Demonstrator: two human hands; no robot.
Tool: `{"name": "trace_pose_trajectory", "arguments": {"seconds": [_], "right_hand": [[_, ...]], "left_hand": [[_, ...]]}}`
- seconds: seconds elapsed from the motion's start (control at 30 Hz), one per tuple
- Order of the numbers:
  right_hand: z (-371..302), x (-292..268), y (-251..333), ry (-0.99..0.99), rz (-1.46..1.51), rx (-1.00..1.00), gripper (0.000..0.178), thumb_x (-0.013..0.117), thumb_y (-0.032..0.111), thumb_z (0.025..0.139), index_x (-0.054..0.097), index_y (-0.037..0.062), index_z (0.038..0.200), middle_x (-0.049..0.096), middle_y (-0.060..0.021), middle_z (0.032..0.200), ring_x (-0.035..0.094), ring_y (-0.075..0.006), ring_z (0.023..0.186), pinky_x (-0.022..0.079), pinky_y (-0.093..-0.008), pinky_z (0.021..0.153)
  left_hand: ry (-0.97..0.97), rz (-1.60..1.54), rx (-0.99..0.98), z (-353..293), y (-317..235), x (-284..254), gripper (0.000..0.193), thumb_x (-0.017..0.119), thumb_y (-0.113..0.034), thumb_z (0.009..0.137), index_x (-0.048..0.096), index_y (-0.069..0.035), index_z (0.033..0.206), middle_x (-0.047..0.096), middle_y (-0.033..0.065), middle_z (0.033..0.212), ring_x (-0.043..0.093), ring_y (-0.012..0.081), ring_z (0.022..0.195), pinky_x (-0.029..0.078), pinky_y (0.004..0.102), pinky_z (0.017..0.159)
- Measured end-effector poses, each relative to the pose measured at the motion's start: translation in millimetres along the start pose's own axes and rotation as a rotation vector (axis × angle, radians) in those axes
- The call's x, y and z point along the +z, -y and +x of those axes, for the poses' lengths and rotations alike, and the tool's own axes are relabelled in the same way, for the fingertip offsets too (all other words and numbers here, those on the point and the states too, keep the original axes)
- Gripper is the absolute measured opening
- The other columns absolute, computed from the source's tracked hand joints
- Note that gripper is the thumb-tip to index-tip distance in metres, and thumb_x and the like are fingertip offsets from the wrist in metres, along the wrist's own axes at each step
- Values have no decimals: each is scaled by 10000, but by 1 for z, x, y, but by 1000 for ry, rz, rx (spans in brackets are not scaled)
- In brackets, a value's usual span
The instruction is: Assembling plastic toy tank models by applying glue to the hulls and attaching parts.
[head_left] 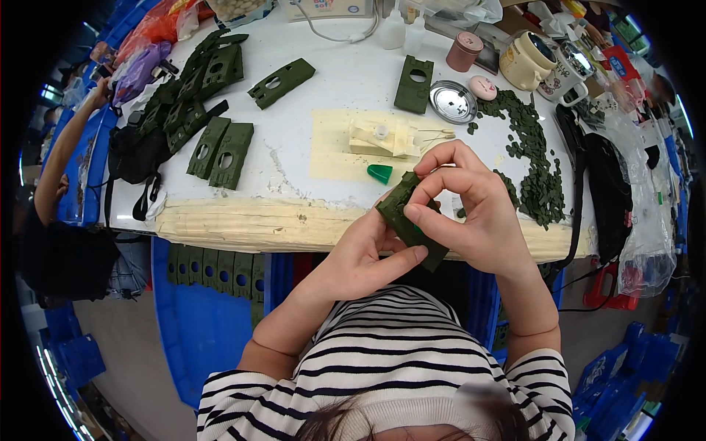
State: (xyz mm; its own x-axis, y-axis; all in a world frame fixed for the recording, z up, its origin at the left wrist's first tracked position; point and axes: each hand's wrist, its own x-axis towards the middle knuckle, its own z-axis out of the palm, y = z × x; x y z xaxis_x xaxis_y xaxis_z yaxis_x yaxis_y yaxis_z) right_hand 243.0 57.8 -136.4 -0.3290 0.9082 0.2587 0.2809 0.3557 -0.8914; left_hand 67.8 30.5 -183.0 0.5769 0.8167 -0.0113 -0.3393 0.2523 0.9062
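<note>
A dark green molded plastic part (406, 192), slim and boxy like a toy tank hull, is tilted over the table's front edge. My left hand (371, 257) grips it from the left, thumb along its lower side. On its upper face, my right hand (471, 206) has the thumb and a finger pinched together; what is between them is too small or hidden to name. A bit of bright green shows beneath the right thumb. Just beyond the part lies a bright green plastic piece (379, 173). Behind that sits a tape-wrapped block (381, 138) with thin pins at its right end.
Similar green hulls (232, 156) lie at the left, with a pile (213, 70) behind. Small green pieces (531, 147) are heaped at the right near a metal dish (452, 103), a pink tin (465, 51) and mugs (526, 60). A blue bin (198, 323) holds more hulls below.
</note>
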Motion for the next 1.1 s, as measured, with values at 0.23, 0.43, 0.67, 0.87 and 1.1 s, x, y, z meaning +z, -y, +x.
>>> {"name": "trace_pose_trajectory", "arguments": {"seconds": [0.23,0.43,0.67,0.87,1.1], "right_hand": [[1,0,2,7,-20,11,89,724,111,725,665,52,755,540,-53,959,543,-174,888,444,-285,754],[0,1,3,16,-40,18,90,713,88,722,645,33,744,527,-55,963,517,-168,911,408,-278,812],[-1,1,5,12,-112,-5,102,719,78,710,628,38,733,523,-54,956,504,-153,882,387,-266,789],[-2,0,1,36,-48,40,119,724,64,717,608,40,725,504,-40,923,482,-136,857,375,-260,775],[-4,-2,-6,38,18,6,148,738,96,718,600,54,754,514,-53,868,522,-183,858,417,-297,794]], "left_hand": [[2,-4,8,0,1,-1,586,591,-18,865,290,52,1363,472,101,1214,537,152,1086,480,297,890],[6,50,19,0,2,-2,583,587,-19,863,289,46,1361,475,101,1209,544,150,1074,488,285,862],[16,115,47,0,3,-3,567,579,-9,858,308,33,1355,480,97,1202,553,141,1058,499,264,821],[41,118,38,-2,4,-4,579,581,-7,857,310,33,1367,481,91,1198,553,138,1057,503,263,814],[71,5,-16,-3,5,-4,605,585,-2,856,298,31,1388,490,90,1195,552,144,1059,494,287,856]]}}
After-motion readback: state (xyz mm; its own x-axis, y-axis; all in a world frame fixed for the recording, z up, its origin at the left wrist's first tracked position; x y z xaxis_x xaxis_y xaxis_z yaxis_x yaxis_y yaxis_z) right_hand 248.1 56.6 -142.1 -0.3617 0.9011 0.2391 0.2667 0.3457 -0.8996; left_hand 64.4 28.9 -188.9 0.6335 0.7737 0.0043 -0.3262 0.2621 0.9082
